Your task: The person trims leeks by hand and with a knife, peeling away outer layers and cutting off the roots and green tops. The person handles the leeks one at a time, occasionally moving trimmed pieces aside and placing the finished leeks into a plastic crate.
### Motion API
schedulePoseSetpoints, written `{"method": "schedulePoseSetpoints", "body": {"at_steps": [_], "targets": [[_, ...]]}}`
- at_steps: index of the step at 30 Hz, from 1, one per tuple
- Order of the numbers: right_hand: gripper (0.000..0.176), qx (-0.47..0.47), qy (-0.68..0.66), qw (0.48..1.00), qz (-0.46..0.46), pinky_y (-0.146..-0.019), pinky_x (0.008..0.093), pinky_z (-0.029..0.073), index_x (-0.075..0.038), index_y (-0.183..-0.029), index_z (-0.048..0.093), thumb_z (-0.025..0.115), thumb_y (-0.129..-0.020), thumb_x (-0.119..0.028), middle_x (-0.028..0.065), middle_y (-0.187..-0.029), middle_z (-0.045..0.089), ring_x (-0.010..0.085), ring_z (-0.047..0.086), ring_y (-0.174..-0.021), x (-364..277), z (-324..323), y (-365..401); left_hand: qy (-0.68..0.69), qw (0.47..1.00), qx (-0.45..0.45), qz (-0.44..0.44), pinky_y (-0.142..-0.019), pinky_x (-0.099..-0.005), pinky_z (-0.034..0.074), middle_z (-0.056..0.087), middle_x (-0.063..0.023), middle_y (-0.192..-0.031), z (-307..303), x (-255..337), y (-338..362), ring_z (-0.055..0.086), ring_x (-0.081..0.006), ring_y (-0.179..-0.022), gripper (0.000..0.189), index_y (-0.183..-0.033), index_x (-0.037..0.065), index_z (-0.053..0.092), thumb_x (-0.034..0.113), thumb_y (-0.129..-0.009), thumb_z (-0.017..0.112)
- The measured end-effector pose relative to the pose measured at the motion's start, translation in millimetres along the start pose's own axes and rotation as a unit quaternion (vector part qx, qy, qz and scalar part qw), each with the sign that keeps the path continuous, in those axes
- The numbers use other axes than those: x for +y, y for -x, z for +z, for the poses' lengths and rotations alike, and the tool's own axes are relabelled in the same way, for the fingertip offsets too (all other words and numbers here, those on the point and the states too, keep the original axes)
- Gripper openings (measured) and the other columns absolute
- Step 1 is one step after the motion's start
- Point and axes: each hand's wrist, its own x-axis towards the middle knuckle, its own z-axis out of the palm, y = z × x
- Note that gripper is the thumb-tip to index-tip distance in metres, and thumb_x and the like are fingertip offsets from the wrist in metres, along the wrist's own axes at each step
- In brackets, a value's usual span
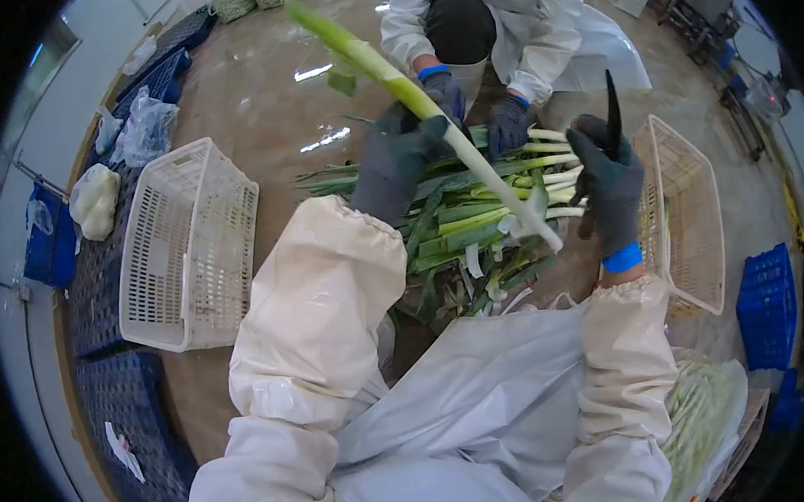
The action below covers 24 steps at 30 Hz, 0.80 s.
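Observation:
My left hand [392, 168], in a dark grey glove, is closed around the stalk of a long leek [481, 170]. The leek slants across the view, its cut green end at the upper left and its white end at the lower right. Gloved and with a blue band at the wrist, my right hand [617, 194] grips a knife [613, 113] whose dark blade points upward. The handle is hidden in the fist. Below both hands lies a pile of leeks [459, 219] with loose leaf trimmings at its near side.
Opposite me a co-worker's gloved hands [508, 125] touch the pile's far side. White plastic crates stand at the left [188, 253] and right [691, 209]. Dark blue pallets [128, 411] line the left wall. A bag of pale stalks [702, 417] sits at my lower right.

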Motion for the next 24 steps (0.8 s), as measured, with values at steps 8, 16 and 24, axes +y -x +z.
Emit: {"method": "schedulePoseSetpoints", "body": {"at_steps": [8,16,24], "targets": [[0.033,-0.089,-0.091,0.991,0.030,-0.051,0.0195,0.043,-0.002,-0.109,0.064,0.074,-0.080,-0.012,0.0032,-0.087,0.066,0.0052,0.055,-0.062,-27,36,32,-0.234,0.969,-0.070,-0.029,-0.086,-0.0283,0.048,0.064,-0.0085,-0.107,39,-14,24,0.058,-0.0129,-0.094,0.043,-0.121,-0.003,0.055,0.010,-0.083,0.070],[0.036,-0.045,0.029,0.993,-0.104,-0.067,0.0261,0.049,-0.001,-0.105,0.060,0.076,-0.073,-0.009,0.0069,-0.093,0.063,0.0127,0.058,-0.075,-10,40,33,-0.132,0.974,-0.154,-0.105,-0.082,-0.0275,0.049,0.060,-0.0056,-0.105,61,-28,44,0.057,-0.0108,-0.094,0.044,-0.126,0.000,0.050,0.017,-0.089,0.066],[0.022,-0.123,-0.044,0.991,-0.027,-0.063,0.0276,0.047,-0.001,-0.094,0.059,0.071,-0.077,-0.007,0.0072,-0.086,0.060,0.0118,0.057,-0.073,0,36,25,-0.155,0.971,-0.119,-0.141,-0.054,-0.0262,0.050,0.058,-0.0039,-0.083,60,-30,46,0.057,-0.0119,-0.062,0.034,-0.118,0.000,0.051,0.016,-0.089,0.060]]}}
